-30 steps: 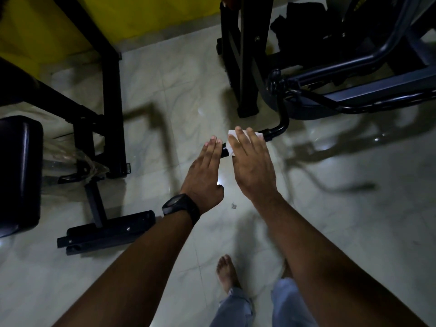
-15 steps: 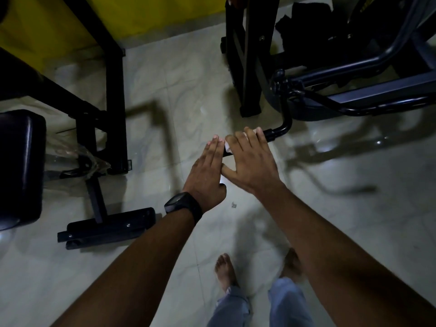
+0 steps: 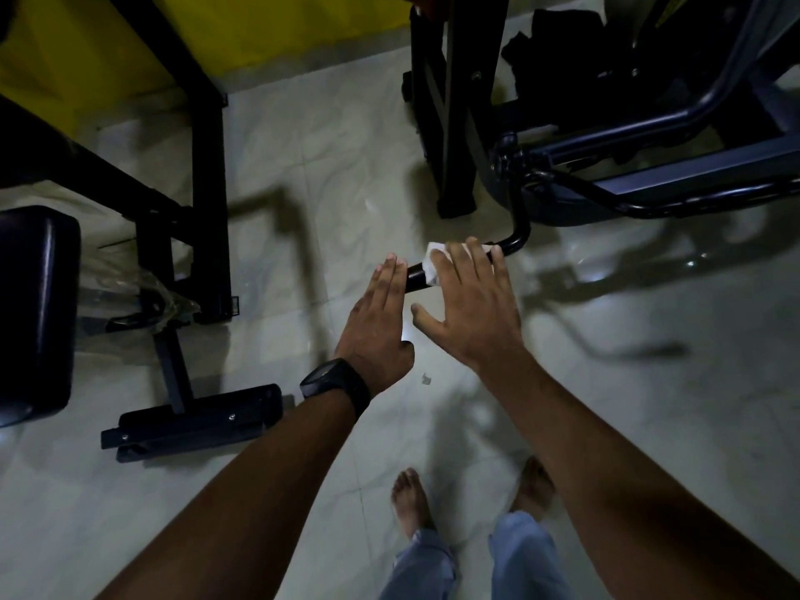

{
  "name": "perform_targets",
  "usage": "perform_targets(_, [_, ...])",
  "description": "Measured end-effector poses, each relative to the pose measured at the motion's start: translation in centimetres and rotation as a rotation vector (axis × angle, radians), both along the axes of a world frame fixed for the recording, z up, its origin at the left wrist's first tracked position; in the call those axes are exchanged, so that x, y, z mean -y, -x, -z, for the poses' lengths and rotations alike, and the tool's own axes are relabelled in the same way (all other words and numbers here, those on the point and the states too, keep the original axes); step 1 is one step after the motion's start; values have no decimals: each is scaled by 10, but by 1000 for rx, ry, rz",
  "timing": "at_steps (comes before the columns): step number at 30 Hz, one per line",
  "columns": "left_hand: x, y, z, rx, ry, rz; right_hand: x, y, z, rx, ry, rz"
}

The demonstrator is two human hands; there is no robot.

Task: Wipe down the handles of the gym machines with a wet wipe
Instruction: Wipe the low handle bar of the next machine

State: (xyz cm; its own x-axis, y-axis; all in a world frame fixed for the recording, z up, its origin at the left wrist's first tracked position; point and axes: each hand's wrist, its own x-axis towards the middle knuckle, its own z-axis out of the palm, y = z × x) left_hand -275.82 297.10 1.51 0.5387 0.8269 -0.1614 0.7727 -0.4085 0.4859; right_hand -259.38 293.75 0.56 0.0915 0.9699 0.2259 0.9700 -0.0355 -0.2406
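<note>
Handle of a dark gym machine, a short black bar with a bend at its far end, juts out from the machine's lower frame and hangs above a pale, glossy tiled floor in dim light. A white wet wipe is draped over the middle of the bar. The person's right hand lies flat on top of the wipe and presses it down, fingers straight and a little apart, thumb held out to the side and not wrapped round the bar. The left hand, with a black watch on its wrist, is stretched out just beside it, fingers straight and close together, their tips touching the bare free end of the bar as if to steady it. Below, bare feet and pale jeans show on the floor. At the left edge of the view stand a black padded bench and its steel legs, with a yellow wall behind. The task appears to be in progress on this one handle: the wipe covers only part of the grip, and the free end lies uncovered. Whether that end has been cleaned cannot be told. The other machines' handles are not in view, so most of the job probably remains.
</note>
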Motion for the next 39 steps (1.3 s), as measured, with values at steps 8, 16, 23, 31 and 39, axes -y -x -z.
perform_targets(8, [3, -5, -1, 4, 2, -27, -15, 1, 3, 15, -43, -100])
perform_targets(16, [3, -4, 3, -1, -8, -29, -20, -9, -3, 6, 60, -78])
perform_targets(23, [3, -6, 0, 0, -14, -41, -34, -17, -11, 37, 166, -12])
perform_targets(31, [5, -8, 4, 9, -19, -57, -40, -21, -16, 61, 267, -8])
perform_targets(39, [3, -8, 0, 5, -12, -35, -31, -28, -12, 6, 180, -13])
